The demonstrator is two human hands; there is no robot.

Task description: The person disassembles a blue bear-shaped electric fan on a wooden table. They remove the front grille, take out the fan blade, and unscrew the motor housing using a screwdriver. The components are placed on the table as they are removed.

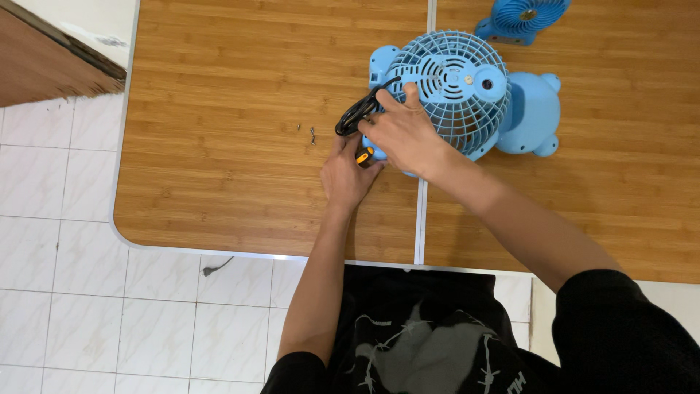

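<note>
On the wooden table [219, 146], toward its far middle, a light blue fan [467, 91] lies with its round grille facing up, straddling the seam between the two table panels. Its rounded base [532, 113] sits to the right of the grille. A black cord [357, 113], gathered in a loop, lies against the left edge of the fan.

Right hand [405, 135]: pressed on the left part of the grille, fingers curled closed over the cord loop, index finger extended up onto the bars. Left hand [348, 175]: just near of the right hand, closed around a small tool with an orange and black handle [362, 155], apparently a screwdriver. Its tip is hidden by the hands; I cannot tell what it touches.

A few small dark screws [310, 133] lie loose on the table, left of the hands and apart from them. A second, smaller blue fan [521, 16] stands at the far edge, well apart.

Risks, as judged: the loose screws could be swept off the table by a forearm or the cord. The tool could slip off its seat, since the fan is steadied by one hand only. The cord loop could catch the grille bars if pulled.
</note>
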